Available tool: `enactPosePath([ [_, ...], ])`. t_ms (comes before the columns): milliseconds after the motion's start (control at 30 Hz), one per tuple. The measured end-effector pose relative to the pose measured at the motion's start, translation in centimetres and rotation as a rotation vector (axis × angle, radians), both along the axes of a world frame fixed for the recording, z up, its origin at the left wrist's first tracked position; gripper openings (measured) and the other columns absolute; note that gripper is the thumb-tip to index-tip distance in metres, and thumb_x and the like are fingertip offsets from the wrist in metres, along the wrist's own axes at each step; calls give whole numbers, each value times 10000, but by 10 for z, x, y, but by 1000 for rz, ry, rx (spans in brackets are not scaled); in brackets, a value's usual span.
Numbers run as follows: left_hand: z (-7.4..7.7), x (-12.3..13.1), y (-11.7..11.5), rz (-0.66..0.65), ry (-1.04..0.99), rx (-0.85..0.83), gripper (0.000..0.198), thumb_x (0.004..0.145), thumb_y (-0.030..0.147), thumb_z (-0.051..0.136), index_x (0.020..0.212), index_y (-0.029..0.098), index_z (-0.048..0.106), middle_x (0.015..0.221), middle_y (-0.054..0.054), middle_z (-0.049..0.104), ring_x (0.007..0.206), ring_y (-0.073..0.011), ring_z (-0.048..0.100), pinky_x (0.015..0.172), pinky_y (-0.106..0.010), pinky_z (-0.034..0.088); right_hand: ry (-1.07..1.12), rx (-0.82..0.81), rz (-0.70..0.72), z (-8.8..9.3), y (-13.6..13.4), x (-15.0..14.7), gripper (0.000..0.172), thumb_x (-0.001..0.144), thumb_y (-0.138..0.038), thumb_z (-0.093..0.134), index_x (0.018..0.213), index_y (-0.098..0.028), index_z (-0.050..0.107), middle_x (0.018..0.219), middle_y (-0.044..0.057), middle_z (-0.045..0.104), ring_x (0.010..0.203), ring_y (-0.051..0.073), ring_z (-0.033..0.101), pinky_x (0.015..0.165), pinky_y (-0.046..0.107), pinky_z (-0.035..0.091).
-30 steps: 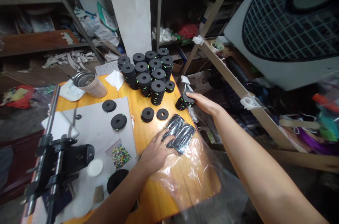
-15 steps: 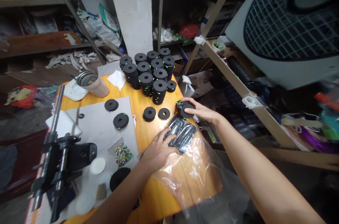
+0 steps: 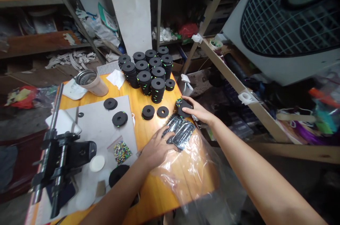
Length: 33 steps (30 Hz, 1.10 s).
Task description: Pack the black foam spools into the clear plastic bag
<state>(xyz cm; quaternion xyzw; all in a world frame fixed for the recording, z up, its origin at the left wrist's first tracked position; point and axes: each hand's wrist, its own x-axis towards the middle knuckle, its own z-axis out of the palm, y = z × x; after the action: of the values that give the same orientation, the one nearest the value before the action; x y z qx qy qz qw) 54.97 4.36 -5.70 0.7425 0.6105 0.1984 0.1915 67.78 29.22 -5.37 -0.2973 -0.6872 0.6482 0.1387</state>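
Observation:
My right hand is closed around a short stack of black foam discs at the table's right edge. Green and other coloured bits show along the rim of this stack. Just below it lies a clear plastic bag with black pieces inside, its loose film spreading toward the front. My left hand rests on the bag's left side, fingers apart and a ring on one. Near both hands are a thin ring-shaped black disc and a thicker pair of discs.
Several tall stacks of black discs stand at the back. On the grey mat lie more discs, a bag of coloured beads and a metal-rod clamp. A steel cup stands back left; a fan is at right.
The view has shifted slightly. The disc stack in my right hand has tilted a little, showing more of its coloured rim. My left hand stays on the bag.

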Motion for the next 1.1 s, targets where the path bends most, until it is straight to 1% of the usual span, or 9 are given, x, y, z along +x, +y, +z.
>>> enactPosePath([
  [200,2,0,1,0,31,10,409,817,37,534,1022,340,716,1319,-25,472,1399,-296,212,1146,-523,324,149,-196,-234,-6,-10,3,617,636,-478,792,1180,-255,606,1147,30,663,1089,242,619,1089,457,405],
  [367,1,0,1,-3,38,6,430,789,18,556,1015,346,717,1307,-30,461,1390,-306,209,1129,-536,343,408,-434,-347,15,-38,24,578,675,-519,721,1181,-261,612,1170,37,674,1092,270,627,1073,507,413],
  [500,2,1,1,6,45,-7,446,787,10,543,1009,355,716,1326,-31,444,1389,-308,204,1093,-541,386,540,-556,-394,43,-101,75,696,659,-569,706,1264,-247,581,1313,69,612,1230,311,554,1123,531,346],
  [567,3,0,2,4,50,-2,461,795,5,519,1016,359,714,1338,-28,438,1394,-308,199,1077,-542,402,507,-617,-444,52,-143,119,830,603,-577,746,1331,-239,533,1367,93,574,1284,333,510,1152,533,297],
  [667,2,0,3,-1,54,2,451,801,17,504,1006,357,718,1338,-32,438,1390,-318,203,1046,-543,431,423,-687,-673,54,-212,198,952,575,-693,710,1383,-246,479,1379,123,563,1314,371,478,1159,567,266],
  [767,2,-2,4,-3,57,5,421,805,41,506,998,345,725,1342,-38,430,1374,-329,228,1026,-556,448,220,-646,-848,44,-274,271,888,687,-770,544,1410,-265,438,1431,146,507,1315,406,469,1127,627,286],
  [867,2,-3,4,-17,70,18,404,817,58,498,1001,334,728,1335,-44,425,1365,-326,240,1048,-575,425,-93,-337,-718,25,-318,318,812,674,-677,651,1376,-317,457,1498,122,419,1404,402,340,1156,612,250],
  [1000,3,-3,6,-35,91,53,380,844,83,484,993,328,733,1323,-53,426,1355,-326,251,1053,-581,416,-381,49,-682,-5,-339,341,725,636,-523,760,1288,-333,509,1490,113,398,1439,405,260,1161,656,174],
  [1100,3,-3,7,-38,105,75,346,864,115,479,978,311,740,1310,-70,437,1348,-334,264,1044,-583,420,-194,-86,-834,-26,-333,330,697,709,-606,653,1326,-329,485,1463,107,450,1396,386,361,1148,636,237],
])
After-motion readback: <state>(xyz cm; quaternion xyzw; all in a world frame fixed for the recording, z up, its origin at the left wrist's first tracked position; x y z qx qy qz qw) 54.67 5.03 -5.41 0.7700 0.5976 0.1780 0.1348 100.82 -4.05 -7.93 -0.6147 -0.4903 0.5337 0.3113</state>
